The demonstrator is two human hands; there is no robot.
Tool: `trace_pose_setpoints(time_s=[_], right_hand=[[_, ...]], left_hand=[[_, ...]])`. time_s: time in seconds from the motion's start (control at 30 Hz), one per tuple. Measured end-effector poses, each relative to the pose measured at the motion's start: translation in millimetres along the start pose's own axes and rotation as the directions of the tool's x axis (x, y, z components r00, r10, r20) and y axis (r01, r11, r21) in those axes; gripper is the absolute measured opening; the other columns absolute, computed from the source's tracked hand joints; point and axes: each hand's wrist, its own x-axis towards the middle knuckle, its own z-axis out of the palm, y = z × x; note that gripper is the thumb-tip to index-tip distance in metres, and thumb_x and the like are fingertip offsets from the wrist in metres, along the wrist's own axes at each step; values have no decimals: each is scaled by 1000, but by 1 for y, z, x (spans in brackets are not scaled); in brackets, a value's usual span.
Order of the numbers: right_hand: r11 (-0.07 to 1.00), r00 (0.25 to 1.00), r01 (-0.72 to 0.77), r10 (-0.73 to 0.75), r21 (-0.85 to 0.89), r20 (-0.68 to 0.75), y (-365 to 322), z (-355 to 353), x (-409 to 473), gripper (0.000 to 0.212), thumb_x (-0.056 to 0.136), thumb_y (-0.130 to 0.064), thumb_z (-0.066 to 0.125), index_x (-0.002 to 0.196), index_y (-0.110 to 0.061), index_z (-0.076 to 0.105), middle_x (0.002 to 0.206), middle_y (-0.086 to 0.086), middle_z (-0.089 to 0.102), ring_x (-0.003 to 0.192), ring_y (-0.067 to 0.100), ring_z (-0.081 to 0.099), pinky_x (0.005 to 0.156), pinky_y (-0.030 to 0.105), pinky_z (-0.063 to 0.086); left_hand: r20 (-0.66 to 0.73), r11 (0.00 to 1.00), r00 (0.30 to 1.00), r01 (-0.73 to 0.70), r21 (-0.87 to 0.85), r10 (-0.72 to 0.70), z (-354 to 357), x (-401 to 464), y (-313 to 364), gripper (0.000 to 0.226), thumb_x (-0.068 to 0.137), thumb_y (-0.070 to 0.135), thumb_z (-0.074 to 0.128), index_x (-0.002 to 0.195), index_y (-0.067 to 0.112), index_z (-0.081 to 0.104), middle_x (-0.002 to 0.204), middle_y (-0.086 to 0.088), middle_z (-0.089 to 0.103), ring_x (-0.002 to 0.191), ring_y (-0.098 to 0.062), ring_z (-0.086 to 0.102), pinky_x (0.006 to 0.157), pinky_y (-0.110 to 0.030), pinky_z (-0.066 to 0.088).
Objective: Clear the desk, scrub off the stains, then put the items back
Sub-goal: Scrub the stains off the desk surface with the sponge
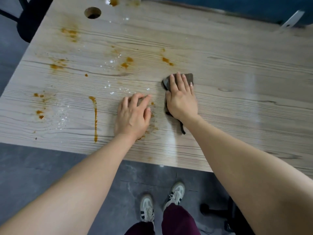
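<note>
A light wood-grain desk (237, 73) carries orange-brown stains: a long streak (95, 119) near the front left, blotches (126, 63) in the middle and more (69, 33) toward the back left. White droplets (110, 85) lie scattered between them. My right hand (181, 99) presses flat, fingers straight, on a dark brown cloth (188, 78) at the desk's middle. My left hand (133, 116) rests on the bare desk just left of it, fingers loosely bent, holding nothing. Small stains (152, 103) show between the two hands.
A round cable hole (92, 13) sits at the back left of the desk. A dark chair (32, 19) stands beyond the left corner. A blue partition with a white bracket (292, 19) runs along the back. A chair base (220, 211) stands on the grey floor by my feet.
</note>
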Motion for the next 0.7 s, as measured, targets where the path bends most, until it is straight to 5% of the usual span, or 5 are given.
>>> trace_pose_setpoints(time_s=[0.3, 0.7], right_hand=[[1000, 1000, 19, -19, 16, 18, 3, -1, 2, 59, 100, -32, 29, 152, -14, 8, 160, 6, 1, 147, 19, -3, 117, 34, -5], [997, 996, 77, -77, 8, 33, 43, -17, 58, 55, 101, -30, 28, 152, -16, 12, 160, 2, 5, 147, 16, 0, 117, 32, -1]], left_hand=[[57, 999, 998, -9, -40, 11, -15, 50, 6, 28, 96, 25, 42, 116, 17, 59, 117, -3, 52, 107, -24, 44, 89, -36, 37], [31, 999, 998, 53, 6, -53, 11, 141, -7, 39, 97, 27, 40, 135, 25, 47, 133, 1, 45, 113, -24, 41, 92, -39, 39]])
